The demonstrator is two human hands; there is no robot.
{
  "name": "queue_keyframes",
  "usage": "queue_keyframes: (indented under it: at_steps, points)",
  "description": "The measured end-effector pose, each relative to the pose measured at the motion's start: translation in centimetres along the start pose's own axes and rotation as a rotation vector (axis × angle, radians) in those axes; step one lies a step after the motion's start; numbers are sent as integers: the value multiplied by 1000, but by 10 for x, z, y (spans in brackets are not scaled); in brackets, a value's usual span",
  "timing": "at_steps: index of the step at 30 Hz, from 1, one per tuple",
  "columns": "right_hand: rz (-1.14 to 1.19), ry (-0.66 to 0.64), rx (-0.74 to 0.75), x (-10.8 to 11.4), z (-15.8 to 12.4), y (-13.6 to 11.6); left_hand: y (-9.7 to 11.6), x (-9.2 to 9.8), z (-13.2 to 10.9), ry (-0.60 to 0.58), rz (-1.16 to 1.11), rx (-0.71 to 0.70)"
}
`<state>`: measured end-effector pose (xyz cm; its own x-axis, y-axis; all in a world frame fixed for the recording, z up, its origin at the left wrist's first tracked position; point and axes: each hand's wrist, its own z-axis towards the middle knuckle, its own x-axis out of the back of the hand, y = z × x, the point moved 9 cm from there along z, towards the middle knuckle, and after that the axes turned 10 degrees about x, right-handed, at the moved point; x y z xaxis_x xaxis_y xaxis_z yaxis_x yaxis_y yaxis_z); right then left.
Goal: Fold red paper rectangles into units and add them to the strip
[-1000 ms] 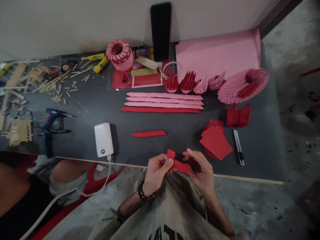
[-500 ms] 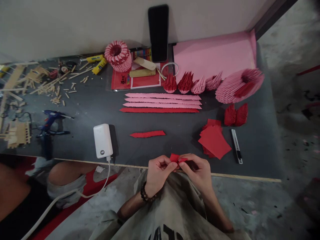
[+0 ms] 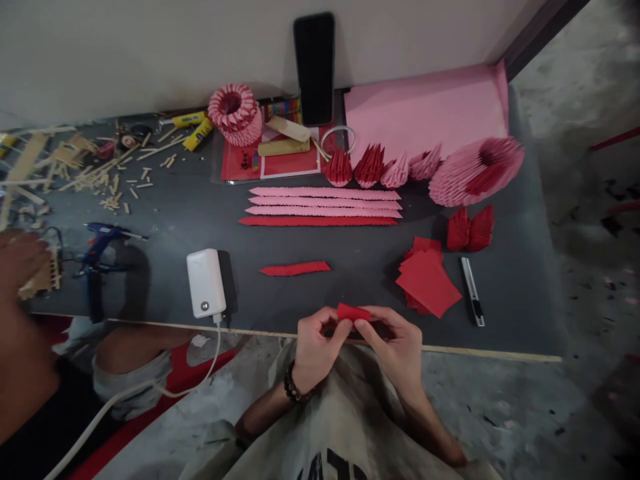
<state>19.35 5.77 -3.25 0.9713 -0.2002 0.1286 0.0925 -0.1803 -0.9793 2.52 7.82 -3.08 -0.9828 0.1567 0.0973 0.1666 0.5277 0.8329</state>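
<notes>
A small folded piece of red paper is pinched between both my hands just above the table's near edge. My left hand, with a bead bracelet at the wrist, grips its left end with thumb and fingers. My right hand grips its right end with curled fingers. To the right on the grey table lies a stack of red paper squares. A short red folded strip lies ahead of my hands.
Long pink and red strips, folded paper modules, a pink paper bowl, a utility knife, a white power bank, a glue gun and a phone are on the table. Another person's hand reaches in at left.
My hands have drawn together and folded the red paper shorter. Another person's hand has come into view at the left, by the wooden model.
</notes>
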Motion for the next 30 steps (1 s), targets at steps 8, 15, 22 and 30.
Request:
queue_keyframes:
  at_steps: [8, 15, 22, 30]
  points:
    - [39, 195, 152, -9, -7, -1, 17, 0, -12, 286, 353, -273]
    - [29, 53, 299, -18, -1, -13, 11, 2, -10, 251, 375, -268]
    - [87, 77, 372, -16, 0, -17, 5, 0, -13, 245, 247, -351]
    - [88, 107, 397, -12, 2, -18, 12, -6, -18, 46, 170, -453]
